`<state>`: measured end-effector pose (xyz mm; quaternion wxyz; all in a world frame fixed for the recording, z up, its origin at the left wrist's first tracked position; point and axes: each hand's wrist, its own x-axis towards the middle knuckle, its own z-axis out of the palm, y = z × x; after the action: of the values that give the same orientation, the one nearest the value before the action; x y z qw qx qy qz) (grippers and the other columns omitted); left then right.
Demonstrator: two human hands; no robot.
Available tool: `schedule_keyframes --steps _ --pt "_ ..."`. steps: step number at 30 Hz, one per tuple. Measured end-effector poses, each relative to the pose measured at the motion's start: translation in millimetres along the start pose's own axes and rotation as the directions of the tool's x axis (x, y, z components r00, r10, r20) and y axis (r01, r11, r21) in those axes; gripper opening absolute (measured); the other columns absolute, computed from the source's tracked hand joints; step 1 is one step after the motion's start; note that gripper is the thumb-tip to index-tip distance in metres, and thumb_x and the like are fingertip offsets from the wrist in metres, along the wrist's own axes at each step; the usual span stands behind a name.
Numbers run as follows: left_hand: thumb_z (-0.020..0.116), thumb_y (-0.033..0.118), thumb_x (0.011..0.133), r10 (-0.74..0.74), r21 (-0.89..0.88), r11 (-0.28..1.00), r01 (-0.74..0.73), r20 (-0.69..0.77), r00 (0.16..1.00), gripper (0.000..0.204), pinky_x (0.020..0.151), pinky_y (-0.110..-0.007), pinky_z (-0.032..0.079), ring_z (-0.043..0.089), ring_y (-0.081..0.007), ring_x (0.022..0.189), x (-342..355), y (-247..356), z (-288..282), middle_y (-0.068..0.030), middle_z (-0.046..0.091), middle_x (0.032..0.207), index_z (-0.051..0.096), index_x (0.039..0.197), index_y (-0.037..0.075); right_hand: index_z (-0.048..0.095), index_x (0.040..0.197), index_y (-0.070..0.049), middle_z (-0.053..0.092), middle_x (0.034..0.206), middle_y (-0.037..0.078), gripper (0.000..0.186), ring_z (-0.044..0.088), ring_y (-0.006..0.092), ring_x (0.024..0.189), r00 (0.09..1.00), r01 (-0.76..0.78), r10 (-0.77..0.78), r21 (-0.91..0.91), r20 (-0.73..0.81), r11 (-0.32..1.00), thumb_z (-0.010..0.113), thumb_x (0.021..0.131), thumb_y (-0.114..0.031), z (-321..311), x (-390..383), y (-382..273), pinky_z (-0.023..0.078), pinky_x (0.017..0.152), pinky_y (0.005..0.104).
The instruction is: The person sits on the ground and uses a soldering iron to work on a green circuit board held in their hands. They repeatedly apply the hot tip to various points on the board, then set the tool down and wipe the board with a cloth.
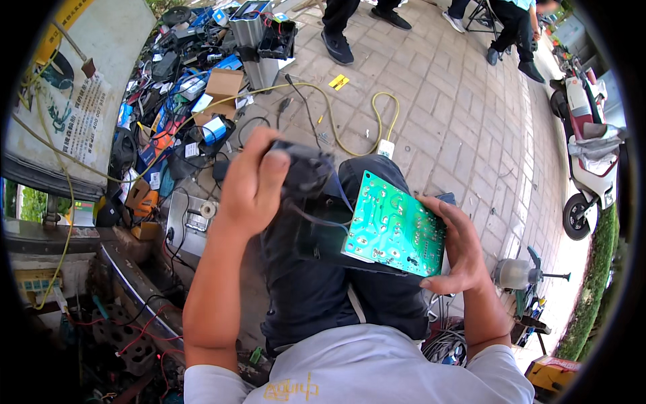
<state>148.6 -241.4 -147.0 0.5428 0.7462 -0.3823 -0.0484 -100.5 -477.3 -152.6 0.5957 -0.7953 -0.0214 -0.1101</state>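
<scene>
My left hand (252, 188) grips a black part that looks like a cooling fan (306, 170), slightly blurred, thumb on its near face. Thin wires (319, 219) run from it toward the green circuit board (396, 225). That board is tilted over my lap, solder side up, and my right hand (459, 246) holds it along its right edge, thumb at the lower corner and fingers at the upper one. Under the board a black casing (316, 242) rests on my thighs, mostly hidden by the board and the wires.
Electronic scrap and cables (175, 87) are heaped at the left, beside an open cardboard box (221, 87). A yellow cord (330, 114) crosses the paving to a white socket block (385, 148). A metal box (190, 219) stands left of my knees; a scooter (585, 148) is parked right. People's legs (340, 27) show ahead.
</scene>
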Motion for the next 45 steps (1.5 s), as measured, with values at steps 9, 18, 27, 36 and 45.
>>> schedule_keyframes --steps 9,18,27,36,45 --pt "0.058 0.03 0.098 -0.6 -0.154 0.797 0.583 -0.104 0.793 0.035 0.061 -0.029 0.049 0.063 -0.0159 0.065 -92.9 26.5 4.5 -0.0118 0.063 0.085 0.045 0.108 -0.001 0.041 0.141 -0.006 0.049 0.138 0.024 0.095 0.05 0.0394 0.125 0.974 0.19 -0.129 -0.354 0.189 0.916 0.086 0.058 -0.02 12.5 10.3 -14.2 0.032 0.106 0.0568" --pt "0.067 0.011 0.091 -0.354 -0.576 0.783 0.235 -0.102 0.93 0.038 0.094 -0.03 0.045 0.052 -0.0175 0.116 -99.1 14.6 45.7 -0.0191 0.048 0.134 0.04 0.116 0.002 0.041 0.14 -0.005 0.048 0.139 0.022 0.093 0.05 0.0398 0.124 0.979 0.17 -0.113 -0.38 0.167 0.909 0.085 0.059 -0.022 18.5 4.1 -11.4 0.031 0.107 0.0589" --pt "0.082 0.007 0.074 -0.251 -0.347 0.915 0.205 -0.093 0.963 0.041 0.098 -0.036 0.042 0.051 -0.0262 0.118 -110.8 -5.7 46.4 -0.0174 0.049 0.135 0.052 0.1 0.002 0.039 0.142 -0.006 0.047 0.141 0.022 0.094 0.048 0.0402 0.127 0.979 0.15 -0.09 -0.352 0.182 0.924 0.084 0.061 -0.02 20.6 1.1 -11.6 0.029 0.108 0.0602" --pt "0.085 0.026 0.065 -0.077 0.042 0.997 0.067 0.343 0.936 0.069 0.113 -0.043 0.027 0.035 -0.0341 0.138 -48.6 -3.1 -22.4 -0.0172 0.043 0.144 0.054 0.122 0.002 0.039 0.141 -0.005 0.046 0.141 0.023 0.093 0.048 0.0407 0.127 0.978 0.151 -0.085 -0.363 0.192 0.919 0.083 0.061 -0.02 20.3 1.9 -12.8 0.029 0.107 0.0603" --pt "0.084 0.019 0.064 -0.091 0.297 0.948 -0.118 0.605 0.791 0.072 0.104 -0.041 0.041 0.049 -0.0347 0.128 -12.3 13.8 -25.8 -0.0166 0.053 0.132 0.048 0.124 0.001 0.04 0.14 -0.005 0.045 0.141 0.022 0.092 0.048 0.041 0.127 0.981 0.131 -0.07 -0.356 0.178 0.925 0.083 0.061 -0.019 20.3 -0.2 -10.8 0.029 0.107 0.0604"
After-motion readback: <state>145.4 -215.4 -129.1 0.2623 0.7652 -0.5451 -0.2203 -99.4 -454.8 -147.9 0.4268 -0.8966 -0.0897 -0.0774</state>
